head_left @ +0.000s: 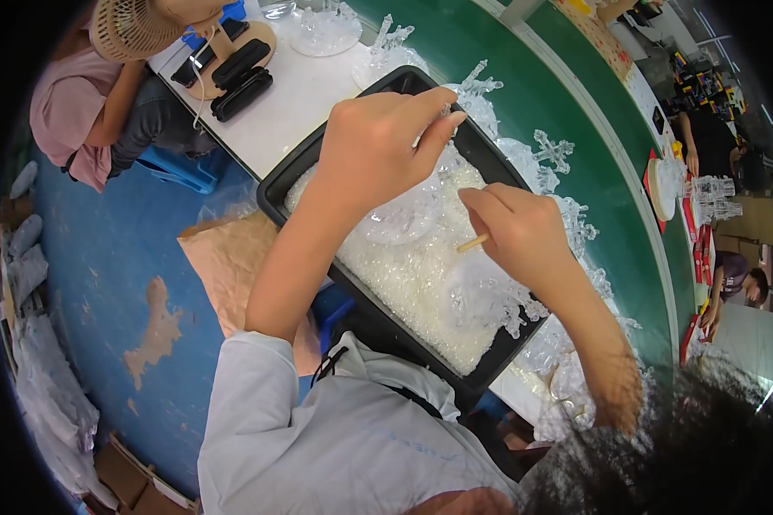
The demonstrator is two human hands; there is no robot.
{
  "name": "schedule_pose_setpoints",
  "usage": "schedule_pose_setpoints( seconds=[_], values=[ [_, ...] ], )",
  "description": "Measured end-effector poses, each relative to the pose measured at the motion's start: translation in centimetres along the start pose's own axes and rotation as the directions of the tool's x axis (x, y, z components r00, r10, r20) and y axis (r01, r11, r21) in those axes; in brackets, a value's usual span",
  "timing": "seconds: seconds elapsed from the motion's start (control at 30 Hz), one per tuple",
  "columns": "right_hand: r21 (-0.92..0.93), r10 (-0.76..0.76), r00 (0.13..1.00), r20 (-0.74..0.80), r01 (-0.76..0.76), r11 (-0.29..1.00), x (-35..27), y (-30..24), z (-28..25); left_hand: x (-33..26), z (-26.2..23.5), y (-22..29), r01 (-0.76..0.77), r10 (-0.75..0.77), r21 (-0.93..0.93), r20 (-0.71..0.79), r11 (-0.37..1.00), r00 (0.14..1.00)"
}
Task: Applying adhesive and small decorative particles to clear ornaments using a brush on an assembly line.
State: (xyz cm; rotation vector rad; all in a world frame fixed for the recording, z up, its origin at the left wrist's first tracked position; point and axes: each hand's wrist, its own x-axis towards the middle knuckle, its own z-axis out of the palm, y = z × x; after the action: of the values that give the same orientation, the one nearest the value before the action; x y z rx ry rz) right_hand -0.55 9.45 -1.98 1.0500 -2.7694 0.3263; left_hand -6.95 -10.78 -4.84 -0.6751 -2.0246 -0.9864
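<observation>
The left hand [378,146] is pinched shut, thumb and forefinger closed on the rim of a clear plastic dish [404,215] that it holds just above the black tray [275,184]. The right hand [520,227] is curled closed around a thin wooden stick [473,244], whose pale end pokes out toward the dish and stops just short of it. Both hands sit over the middle of the tray.

The tray is filled with small clear plastic pieces [412,283], heaped thickest toward its near end. Along the far side of the tray, on the green belt [507,77], stand clear plastic ornaments [554,150] with cross-shaped tops. Beyond the tray's far left corner, on a white table [301,94], lie black cases [240,81]. A seated person in a pink shirt [69,103] is left of that table. Below the tray's left side lies brown paper [223,257] on the blue floor [120,257].
</observation>
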Motion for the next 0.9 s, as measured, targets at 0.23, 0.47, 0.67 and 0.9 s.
schedule_pose_setpoints(
  seconds=[0.23,0.47,0.67,0.9],
  values=[
    [0.058,0.013,0.843,0.537,-0.053,0.997,-0.5,2.6,3.1,0.3,0.3,0.2,-0.069,0.069,-0.011,0.013,0.998,0.998],
    [-0.010,0.038,0.871,0.490,-0.039,0.999,0.7,1.3,0.5,0.0,0.1,0.2,-0.052,0.052,-0.011,0.052,0.999,0.997],
    [0.033,-0.098,0.990,-0.105,0.102,0.994,1.7,-0.7,0.8,-0.2,0.6,0.5,-0.027,0.027,0.002,0.074,1.000,0.997],
    [-0.297,-0.315,0.945,-0.087,0.277,0.914,1.9,-1.2,2.6,-0.4,1.0,0.6,0.012,-0.009,-0.038,0.073,0.999,0.997]
  ],
)
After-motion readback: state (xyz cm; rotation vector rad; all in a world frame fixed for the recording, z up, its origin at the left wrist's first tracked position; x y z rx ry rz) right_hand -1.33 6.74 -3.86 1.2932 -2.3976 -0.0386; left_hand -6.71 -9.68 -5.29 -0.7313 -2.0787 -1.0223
